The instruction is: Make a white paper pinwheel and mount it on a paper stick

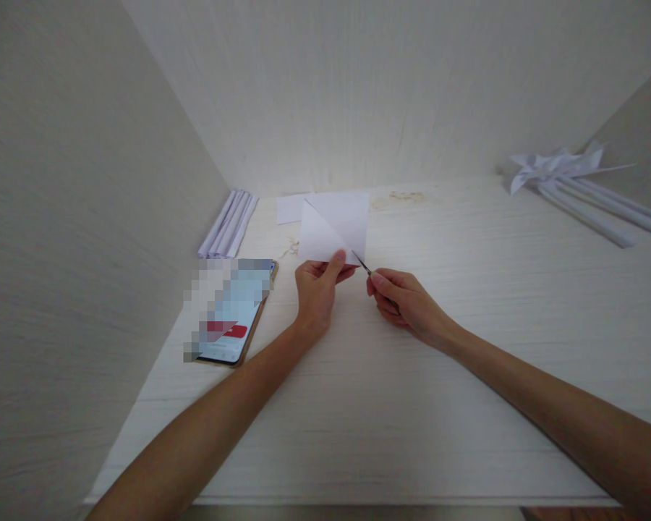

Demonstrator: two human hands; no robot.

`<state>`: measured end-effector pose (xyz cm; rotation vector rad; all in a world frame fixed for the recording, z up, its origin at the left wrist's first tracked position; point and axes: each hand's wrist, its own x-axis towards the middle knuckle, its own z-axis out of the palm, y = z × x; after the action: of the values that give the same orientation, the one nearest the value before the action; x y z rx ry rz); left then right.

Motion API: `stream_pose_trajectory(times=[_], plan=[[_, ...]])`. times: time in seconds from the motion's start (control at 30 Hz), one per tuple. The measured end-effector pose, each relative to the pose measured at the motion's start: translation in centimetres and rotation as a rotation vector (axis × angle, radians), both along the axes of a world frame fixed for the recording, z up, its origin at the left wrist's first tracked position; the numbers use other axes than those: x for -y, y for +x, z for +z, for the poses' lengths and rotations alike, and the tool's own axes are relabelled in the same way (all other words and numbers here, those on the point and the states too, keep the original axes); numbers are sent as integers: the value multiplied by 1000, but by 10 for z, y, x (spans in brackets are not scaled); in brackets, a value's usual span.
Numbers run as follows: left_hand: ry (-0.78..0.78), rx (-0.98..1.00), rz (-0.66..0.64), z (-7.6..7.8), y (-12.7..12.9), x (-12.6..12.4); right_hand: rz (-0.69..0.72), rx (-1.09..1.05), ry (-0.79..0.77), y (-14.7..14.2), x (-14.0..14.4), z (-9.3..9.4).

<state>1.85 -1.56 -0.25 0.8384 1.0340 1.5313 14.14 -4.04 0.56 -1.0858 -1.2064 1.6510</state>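
My left hand (pixel 319 289) pinches the lower edge of a white square of paper (pixel 336 226), holding it up off the white table (pixel 412 376). The paper has a diagonal fold or cut line across it. My right hand (pixel 404 300) grips a small pair of scissors (pixel 362 264), whose thin dark blades point up-left and meet the paper's lower right corner. Most of the scissors is hidden inside the fist.
A phone (pixel 233 311) with a lit screen lies left of my left hand. Rolled white paper sticks (pixel 228 224) lie by the left wall. Another paper sheet (pixel 290 208) lies behind. Paper pinwheels on sticks (pixel 569 181) rest at the far right. Walls enclose three sides.
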Motion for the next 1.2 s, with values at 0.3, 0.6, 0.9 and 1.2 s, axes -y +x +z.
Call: stream_pose_trajectory(times=[0.3,0.6,0.9,1.2], plan=[[16,-13,-4,-1,-1,-2,4,2,0,0,1,1],[5,-39,-21,0,-2,-3,-12,13,-13,0,0,1],[11,-24,-54,-1,-2,-3,-11,8,-13,0,0,1],[6,-16,-56,0,-2,-2,-5,2,-1,0,1,1]])
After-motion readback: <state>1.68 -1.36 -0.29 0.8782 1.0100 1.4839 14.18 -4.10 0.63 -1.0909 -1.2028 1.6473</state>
